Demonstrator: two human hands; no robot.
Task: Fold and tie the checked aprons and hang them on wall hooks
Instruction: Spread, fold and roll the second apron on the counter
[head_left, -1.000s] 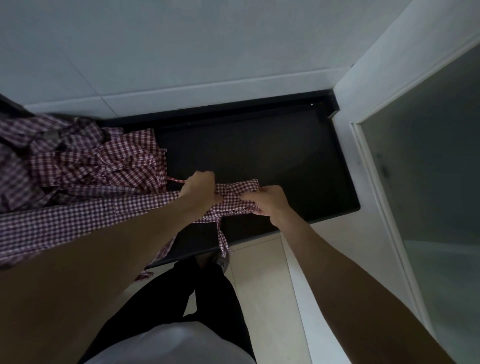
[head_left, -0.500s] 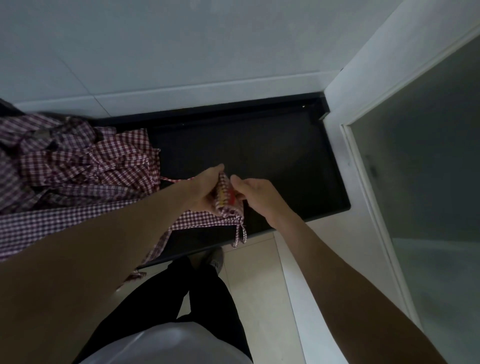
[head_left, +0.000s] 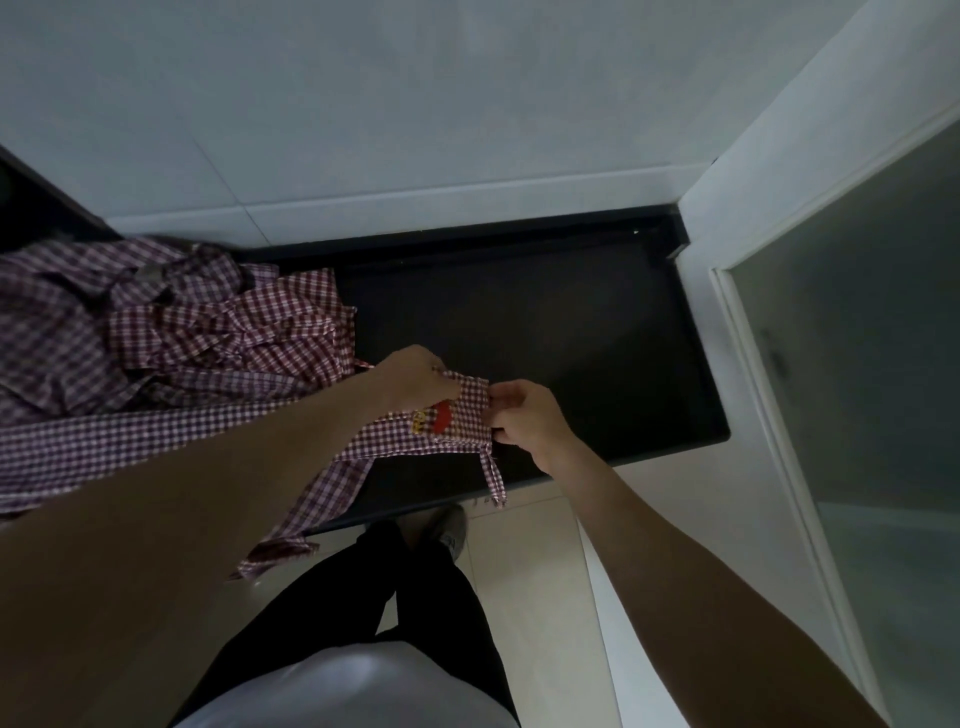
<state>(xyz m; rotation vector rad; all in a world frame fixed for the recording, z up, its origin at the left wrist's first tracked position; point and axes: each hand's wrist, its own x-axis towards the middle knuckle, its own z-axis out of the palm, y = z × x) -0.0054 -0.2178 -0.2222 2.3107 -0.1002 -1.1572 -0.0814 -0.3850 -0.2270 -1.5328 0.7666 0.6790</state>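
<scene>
My left hand (head_left: 415, 379) pinches the upper edge of a checked apron (head_left: 467, 410), fingers curled onto the cloth, and my right hand (head_left: 524, 421) grips its right edge between thumb and bent fingers. I see thin, soft cotton in a small red-and-white gingham, stretched flat between the two hands above the front of a matte black counter (head_left: 571, 338). A narrow tie strap (head_left: 493, 478) hangs limp off the counter's edge, its end frayed. On the cloth sits a red and yellow logo patch (head_left: 434, 420); I cannot read its lettering. To the left, a crumpled pile of aprons (head_left: 182, 332) in the same check lies on the counter.
</scene>
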